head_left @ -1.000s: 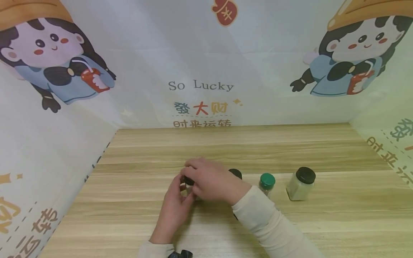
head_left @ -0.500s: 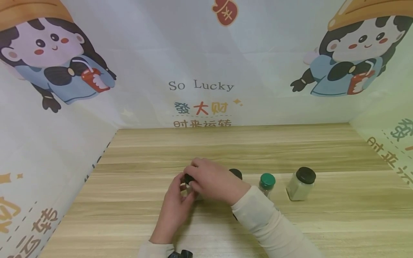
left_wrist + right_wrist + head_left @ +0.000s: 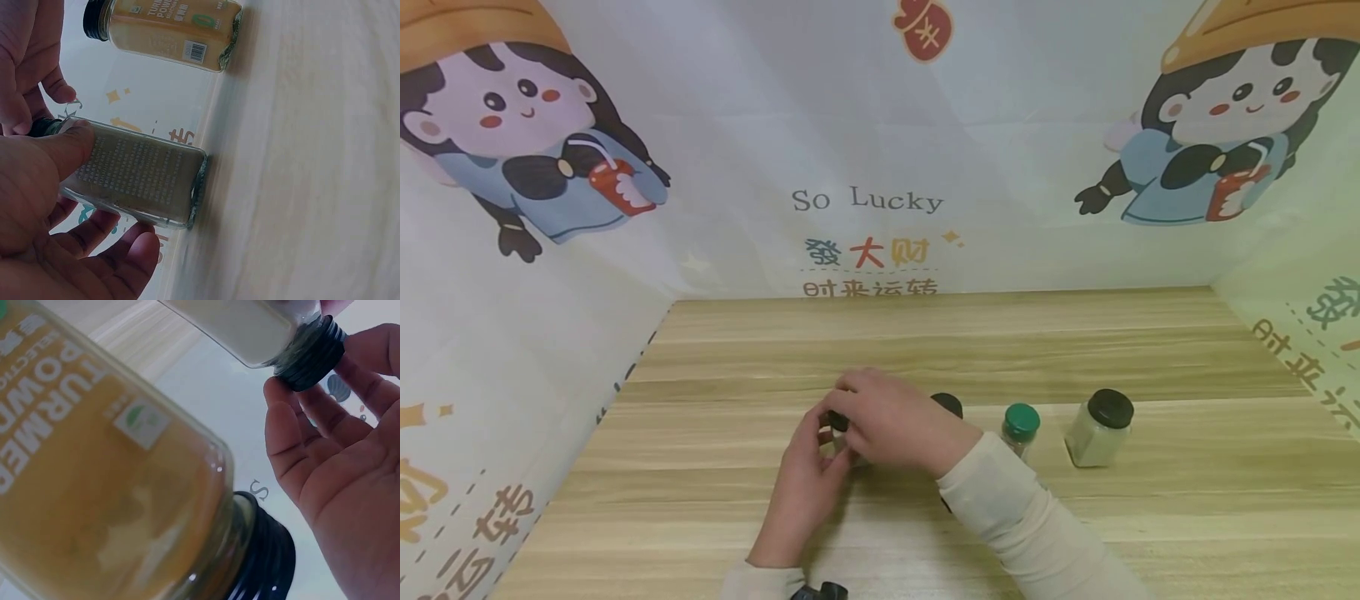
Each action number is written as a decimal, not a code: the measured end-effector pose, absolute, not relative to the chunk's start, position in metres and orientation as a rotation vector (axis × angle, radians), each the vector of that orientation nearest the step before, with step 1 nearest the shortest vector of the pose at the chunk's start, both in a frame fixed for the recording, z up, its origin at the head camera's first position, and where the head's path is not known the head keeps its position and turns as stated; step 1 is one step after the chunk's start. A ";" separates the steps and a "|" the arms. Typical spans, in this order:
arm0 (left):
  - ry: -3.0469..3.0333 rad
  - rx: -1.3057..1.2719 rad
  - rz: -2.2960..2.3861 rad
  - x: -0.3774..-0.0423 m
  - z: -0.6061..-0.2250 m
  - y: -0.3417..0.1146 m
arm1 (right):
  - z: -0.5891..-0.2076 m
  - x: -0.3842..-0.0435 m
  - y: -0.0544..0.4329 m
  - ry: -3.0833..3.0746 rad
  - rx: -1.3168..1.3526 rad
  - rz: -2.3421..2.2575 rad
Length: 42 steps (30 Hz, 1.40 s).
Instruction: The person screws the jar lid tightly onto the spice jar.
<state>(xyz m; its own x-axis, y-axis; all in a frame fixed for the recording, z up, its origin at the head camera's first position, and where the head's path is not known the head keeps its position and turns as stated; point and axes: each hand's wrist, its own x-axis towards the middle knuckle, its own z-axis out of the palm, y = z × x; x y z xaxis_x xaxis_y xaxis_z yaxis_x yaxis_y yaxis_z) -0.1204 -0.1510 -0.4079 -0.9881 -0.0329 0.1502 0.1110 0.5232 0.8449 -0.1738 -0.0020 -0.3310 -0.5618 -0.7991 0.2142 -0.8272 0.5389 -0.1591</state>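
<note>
My left hand [image 3: 805, 487] grips a clear glass spice jar [image 3: 137, 172] of greyish powder, thumb across its printed side. Over the top of this jar lies my right hand [image 3: 891, 421], pinching the ridged black cap [image 3: 312, 356] between thumb and fingers. The cap sits on the jar's neck. In the head view the hands cover most of the jar. Close beside it stands a turmeric powder jar [image 3: 172, 31] with a black cap, large in the right wrist view and mostly hidden behind my right hand in the head view.
To the right of my right wrist stands a small jar with a green cap [image 3: 1021, 422], partly behind the sleeve. Farther right is a square jar [image 3: 1096, 437] of pale powder with a black cap. Printed cloth walls [image 3: 737, 150] enclose the wooden table [image 3: 700, 358].
The fingers of my right hand shift slightly back and forth around the black cap. My left hand and the other jars stay in place.
</note>
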 end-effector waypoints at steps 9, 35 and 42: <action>-2.587 -0.088 -1.453 -0.123 -0.410 -0.150 | -0.332 -0.173 0.001 -2.684 1.324 0.412; -2.596 -0.086 -1.460 -0.122 -0.409 -0.147 | -0.332 -0.170 0.002 -2.674 1.377 0.369; -2.624 -0.069 -1.435 -0.123 -0.405 -0.153 | -0.328 -0.166 0.004 -2.698 1.304 0.425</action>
<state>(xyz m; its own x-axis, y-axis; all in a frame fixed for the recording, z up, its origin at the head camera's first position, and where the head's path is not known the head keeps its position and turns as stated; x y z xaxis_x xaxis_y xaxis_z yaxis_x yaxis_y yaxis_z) -0.1230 -0.1525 -0.4053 -0.9877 -0.0315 0.1530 0.1118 0.5417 0.8331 -0.1661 0.0042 -0.3279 -0.6233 -0.7496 0.2227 -0.7818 0.5907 -0.1998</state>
